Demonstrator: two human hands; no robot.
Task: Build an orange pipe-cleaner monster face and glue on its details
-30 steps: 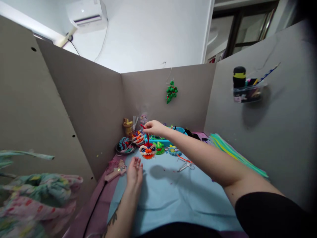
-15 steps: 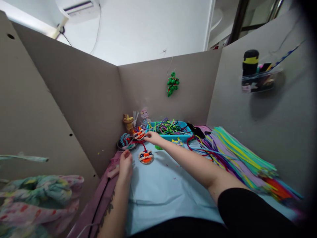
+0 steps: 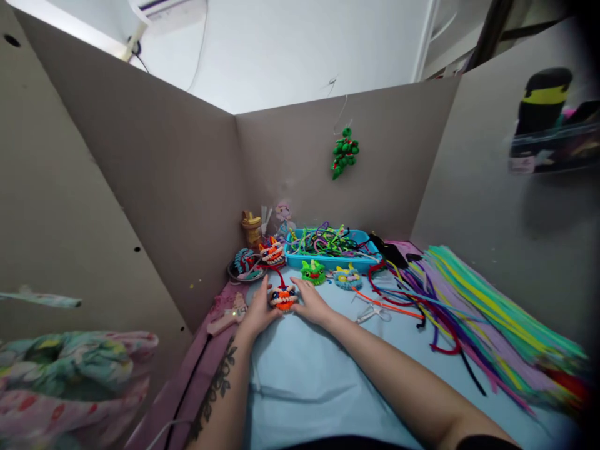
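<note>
My left hand and my right hand hold an orange-and-cream pipe-cleaner creature head from either side, thumbs at its lower edge. It has dark blue eyes, and a dark red stem rises behind it. It rests on or just above the light blue cloth. Behind it, a second orange creature head sits beside a round dish with a blue-and-red fuzzy piece. A green creature head and a pale blue one with yellow stand behind my right hand.
A blue basket holds tangled pipe cleaner pieces. Scissors lie right of my right hand, near an orange pipe cleaner. Bundled pipe cleaners cover the right side. A pink glue gun lies left. Grey panels enclose the table.
My right hand has come back from the rear orange head to the front one. My left hand has moved in against its left side. The view has shifted left.
</note>
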